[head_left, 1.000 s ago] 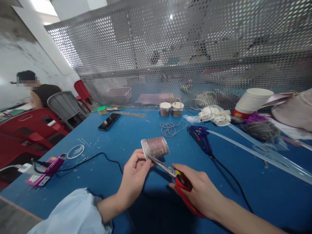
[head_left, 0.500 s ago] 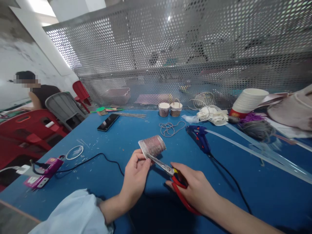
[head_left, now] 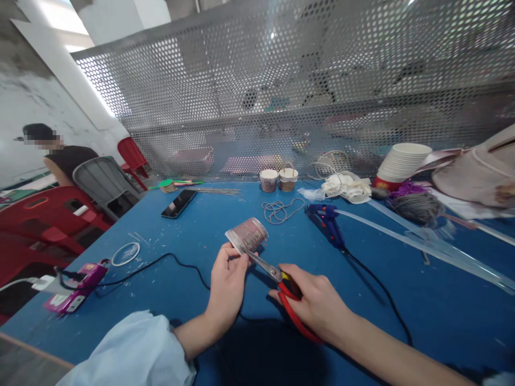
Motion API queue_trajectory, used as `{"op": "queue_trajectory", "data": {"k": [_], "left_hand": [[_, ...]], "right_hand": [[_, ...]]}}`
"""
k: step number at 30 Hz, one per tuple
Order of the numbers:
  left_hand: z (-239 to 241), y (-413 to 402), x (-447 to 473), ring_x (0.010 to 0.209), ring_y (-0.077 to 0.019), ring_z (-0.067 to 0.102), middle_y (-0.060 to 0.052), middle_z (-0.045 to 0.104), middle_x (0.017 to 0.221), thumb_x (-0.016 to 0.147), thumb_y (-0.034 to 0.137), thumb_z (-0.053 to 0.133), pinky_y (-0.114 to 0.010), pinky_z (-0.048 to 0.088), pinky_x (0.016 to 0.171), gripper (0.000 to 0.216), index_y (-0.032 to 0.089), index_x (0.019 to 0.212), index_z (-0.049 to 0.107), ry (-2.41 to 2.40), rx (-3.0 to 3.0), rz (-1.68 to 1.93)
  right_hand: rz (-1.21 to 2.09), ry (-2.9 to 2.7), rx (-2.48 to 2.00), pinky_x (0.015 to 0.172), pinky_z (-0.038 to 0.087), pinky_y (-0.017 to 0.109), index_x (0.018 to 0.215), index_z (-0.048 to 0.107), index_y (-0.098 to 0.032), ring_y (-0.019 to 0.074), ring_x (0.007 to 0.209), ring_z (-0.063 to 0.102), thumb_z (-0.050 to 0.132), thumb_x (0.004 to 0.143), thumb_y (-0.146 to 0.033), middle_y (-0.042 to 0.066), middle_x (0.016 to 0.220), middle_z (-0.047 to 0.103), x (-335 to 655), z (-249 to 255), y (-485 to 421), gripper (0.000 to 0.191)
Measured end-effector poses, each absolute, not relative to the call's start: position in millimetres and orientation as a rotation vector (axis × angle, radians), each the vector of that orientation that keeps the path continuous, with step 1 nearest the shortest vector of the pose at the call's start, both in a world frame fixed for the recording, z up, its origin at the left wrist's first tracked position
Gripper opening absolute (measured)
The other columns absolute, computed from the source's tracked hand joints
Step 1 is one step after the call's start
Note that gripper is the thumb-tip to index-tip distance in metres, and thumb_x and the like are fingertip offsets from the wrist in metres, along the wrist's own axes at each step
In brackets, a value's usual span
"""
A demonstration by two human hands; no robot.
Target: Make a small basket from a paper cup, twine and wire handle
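My left hand (head_left: 226,279) pinches the near rim of a small cup wrapped in pinkish-grey cord (head_left: 248,236), held tilted above the blue table (head_left: 193,225). My right hand (head_left: 317,308) grips red-handled scissors (head_left: 281,289); their steel blades reach up-left to the cup's rim, right beside my left fingertips. A light blue sleeve covers my left forearm.
On the table lie a blue glue gun (head_left: 328,222) with a black cable, a loop of cord (head_left: 279,210), two small cups (head_left: 278,179), a phone (head_left: 179,203), a wire ring (head_left: 125,253), a pink device (head_left: 74,287), stacked white cups (head_left: 404,161). Perforated metal screen behind. A person sits far left.
Both hands, the cup and the scissors have shifted slightly left and farther away; the cup tilts a bit more. The grips are unchanged.
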State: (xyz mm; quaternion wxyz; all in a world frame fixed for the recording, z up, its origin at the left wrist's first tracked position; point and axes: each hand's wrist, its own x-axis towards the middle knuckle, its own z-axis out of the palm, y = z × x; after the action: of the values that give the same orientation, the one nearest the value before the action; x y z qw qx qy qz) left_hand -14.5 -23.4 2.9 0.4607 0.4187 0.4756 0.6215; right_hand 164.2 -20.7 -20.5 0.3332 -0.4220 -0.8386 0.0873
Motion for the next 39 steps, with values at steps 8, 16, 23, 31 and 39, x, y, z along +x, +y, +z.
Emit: {"op": "queue_trajectory", "data": {"k": [8, 16, 23, 31, 39], "left_hand": [[3, -24, -15, 0.088, -0.0150, 0.066, -0.005, 0.063, 0.103, 0.082, 0.036, 0.067, -0.029, 0.053, 0.083, 0.022, 0.016, 0.084, 0.057, 1.130, 1.092, 1.600], [5, -24, -14, 0.084, -0.0132, 0.065, -0.003, 0.064, 0.099, 0.083, 0.034, 0.066, -0.026, 0.052, 0.080, 0.019, 0.017, 0.083, 0.057, 1.152, 1.124, 1.563], [7, -24, -14, 0.084, -0.0136, 0.065, -0.005, 0.063, 0.105, 0.081, 0.035, 0.068, -0.025, 0.052, 0.079, 0.021, 0.016, 0.080, 0.058, 1.171, 1.115, 1.556], [8, -23, -18, 0.081, -0.0127, 0.063, -0.003, 0.063, 0.098, 0.082, 0.030, 0.064, -0.023, 0.052, 0.075, 0.015, 0.017, 0.082, 0.057, 1.233, 1.169, 1.579], [20, -14, -40, 0.068, -0.0121, 0.061, 0.000, 0.062, 0.081, 0.082, 0.032, 0.062, -0.024, 0.050, 0.067, 0.016, 0.017, 0.087, 0.065, 1.293, 1.263, 1.443]], "right_hand": [[0.111, -2.142, -1.083, 0.061, 0.057, 0.032, 0.112, 0.058, -0.012, 0.0230, 0.073, 0.072, 0.055, 0.091, -0.043, 0.014, 0.093, 0.073, 167, -24, -21, 0.038], [-0.030, -2.182, -1.094, 0.062, 0.058, 0.033, 0.115, 0.059, -0.010, 0.0259, 0.079, 0.072, 0.055, 0.091, -0.044, 0.015, 0.092, 0.072, 166, -25, -17, 0.041], [-0.123, -2.195, -1.081, 0.060, 0.058, 0.031, 0.114, 0.061, -0.009, 0.0257, 0.078, 0.072, 0.053, 0.092, -0.042, 0.016, 0.092, 0.073, 169, -25, -15, 0.040], [-0.058, -2.195, -1.068, 0.064, 0.059, 0.032, 0.115, 0.060, -0.011, 0.0258, 0.081, 0.072, 0.053, 0.092, -0.041, 0.016, 0.093, 0.073, 172, -27, -17, 0.038], [0.678, -2.126, -1.241, 0.051, 0.049, 0.025, 0.105, 0.059, -0.020, 0.0149, 0.054, 0.058, 0.064, 0.082, -0.037, -0.001, 0.065, 0.063, 180, -3, -23, 0.029]]}}
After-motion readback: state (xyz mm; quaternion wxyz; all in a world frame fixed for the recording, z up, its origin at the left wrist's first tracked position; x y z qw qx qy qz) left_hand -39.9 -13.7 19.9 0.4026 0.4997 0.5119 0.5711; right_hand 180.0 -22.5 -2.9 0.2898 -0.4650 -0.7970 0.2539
